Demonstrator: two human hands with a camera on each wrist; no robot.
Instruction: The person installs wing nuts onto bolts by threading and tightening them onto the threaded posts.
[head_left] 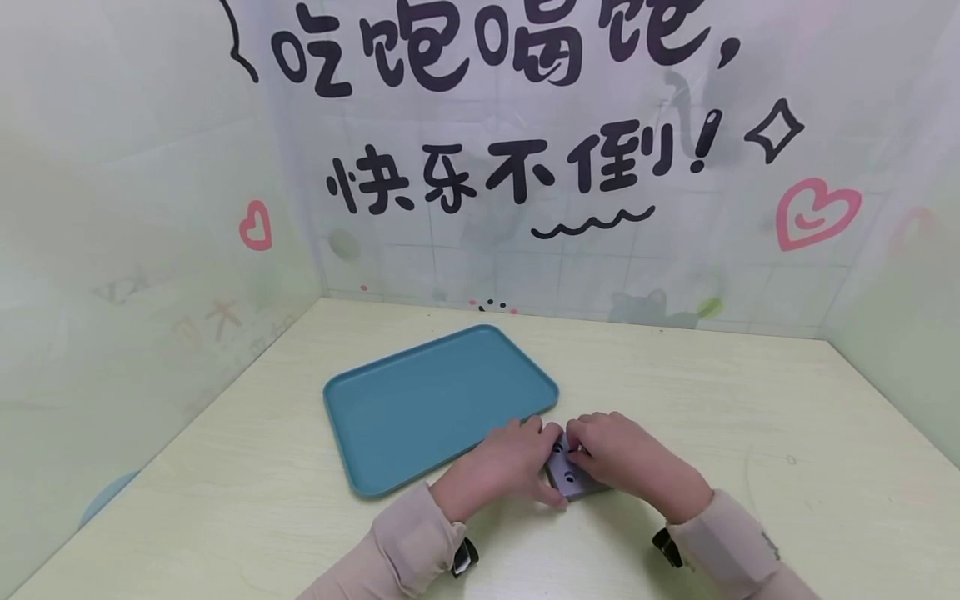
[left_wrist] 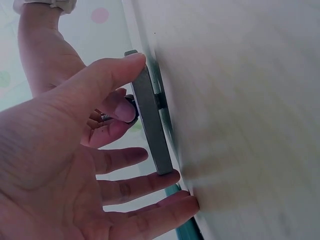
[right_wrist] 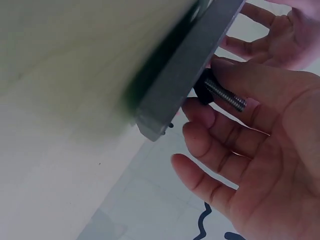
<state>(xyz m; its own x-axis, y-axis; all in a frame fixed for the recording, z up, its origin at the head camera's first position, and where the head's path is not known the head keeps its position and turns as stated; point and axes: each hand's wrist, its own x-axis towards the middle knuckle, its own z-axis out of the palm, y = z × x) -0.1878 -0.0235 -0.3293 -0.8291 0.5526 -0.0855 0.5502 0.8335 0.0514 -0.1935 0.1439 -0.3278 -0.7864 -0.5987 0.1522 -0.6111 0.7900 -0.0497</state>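
A grey metal plate [head_left: 583,487] with round holes is between the two hands, just in front of the blue tray. My left hand [head_left: 513,462] grips the plate by its edges: in the left wrist view the thumb is at one end and a fingertip at the other. My right hand [head_left: 630,454] is over the plate's right part. In the right wrist view its thumb and forefinger pinch a black nut [right_wrist: 203,91] at the plate's face. A threaded bolt [right_wrist: 227,95] sticks out through that nut. Beyond the plate's other face, the left wrist view shows a dark stub [left_wrist: 161,101].
The blue tray [head_left: 442,392], with a raised rim, lies slanted on the pale wooden table [head_left: 720,400] behind the left hand. Printed curtains [head_left: 450,267] enclose the table at the back and both sides.
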